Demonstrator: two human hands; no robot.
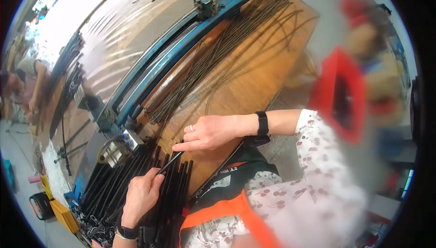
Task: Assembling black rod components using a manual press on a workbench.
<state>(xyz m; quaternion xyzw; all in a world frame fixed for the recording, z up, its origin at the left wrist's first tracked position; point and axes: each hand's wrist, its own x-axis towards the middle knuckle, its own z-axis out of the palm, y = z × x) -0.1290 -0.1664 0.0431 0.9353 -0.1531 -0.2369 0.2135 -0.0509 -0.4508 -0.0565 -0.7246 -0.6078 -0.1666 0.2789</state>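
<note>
My left hand [143,194] is closed round a thin black tube [171,162], which slants up and to the right. The tube's far end lies just under the fingertips of my right hand [205,133]. That hand has its forefinger stretched along toward the tube and the other fingers curled; what they pinch, if anything, is hidden. Below and around my left hand lies a thick bundle of black tubes [179,189]. Beyond my right hand, a loose bundle of long, thin metal rods [213,61] spreads over the wooden table [254,73].
A long blue metal rail fixture [156,73] runs diagonally across the table, with a metal clamp block [205,9] on it. At its near end sits a round metal part [116,151]. More black tubes [68,59] lie at left, near another person [32,82]. A blurred red object [338,95] stands right.
</note>
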